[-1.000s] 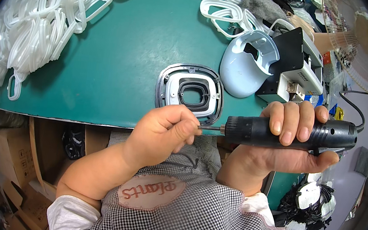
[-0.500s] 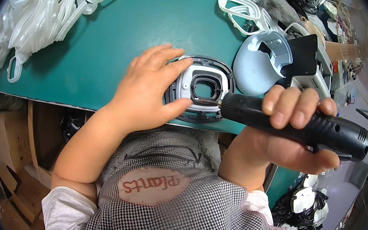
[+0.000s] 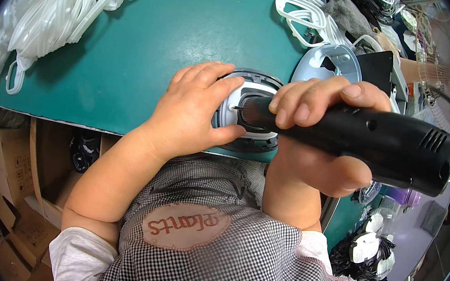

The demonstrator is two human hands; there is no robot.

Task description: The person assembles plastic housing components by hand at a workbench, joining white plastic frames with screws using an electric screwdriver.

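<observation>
An oval dark-grey plastic housing [image 3: 265, 78] with a white frame [image 3: 233, 98] in its middle lies near the front edge of the green table. My left hand [image 3: 190, 109] grips its left end, fingers over the far side and thumb on the near side. In my right hand [image 3: 317, 112] is a black electric screwdriver [image 3: 402, 141], held almost level and pointing left. Its thin bit touches or hovers just over the left part of the white frame; which of the two I cannot tell. The screwdriver and right hand hide much of the housing's right half.
A light blue shell [image 3: 328, 61] stands behind my right hand. White plastic frames [image 3: 56, 16] are piled at the far left, with more frames [image 3: 301, 10] at the back right. A bundle of black wires [image 3: 357, 250] lies at the lower right. Cardboard boxes [image 3: 8, 166] stand below the table's left.
My right hand has raised the screwdriver and shifted its tip from the white frame's lower left to further up its left side. My left hand keeps its hold, slightly to the right.
</observation>
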